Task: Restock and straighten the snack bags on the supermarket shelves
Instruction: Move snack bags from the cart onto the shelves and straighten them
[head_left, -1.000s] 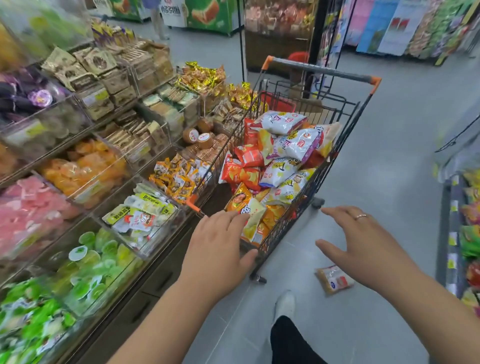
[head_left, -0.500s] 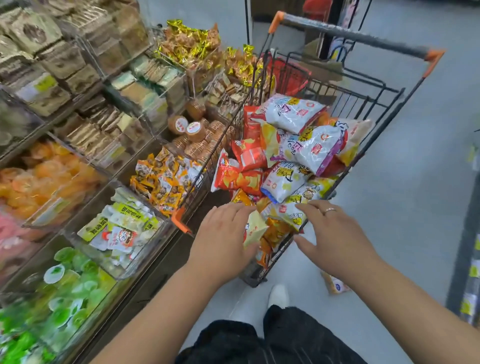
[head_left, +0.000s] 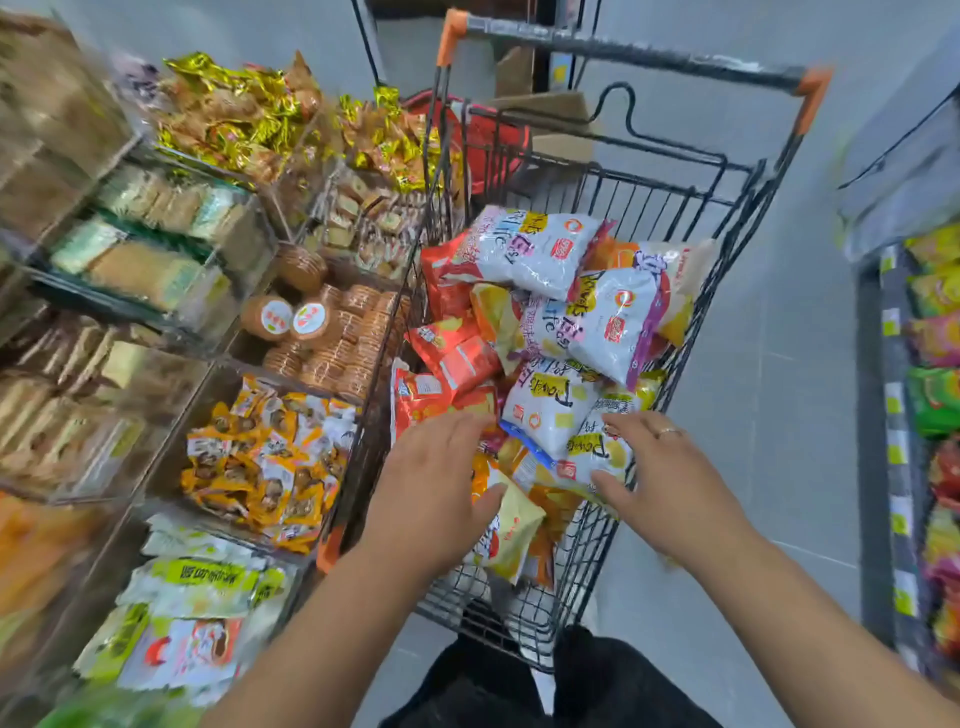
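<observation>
While snack bags (head_left: 540, 249) heap the shopping cart (head_left: 623, 52), left hand (head_left: 431, 493) and right hand (head_left: 670, 483) rest spread on them; restocking seems largely undone.

left hand (head_left: 434, 499) flat, right hand (head_left: 662, 480) fingers spread

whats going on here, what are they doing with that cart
A person stands at a wire cart piled with snack bags, parked right beside the shelf bins. Their left grip rests on a pale yellow bag at the cart's near end, and the right grip spreads over a white and yellow bag next to it. Neither bag is lifted yet.
</observation>
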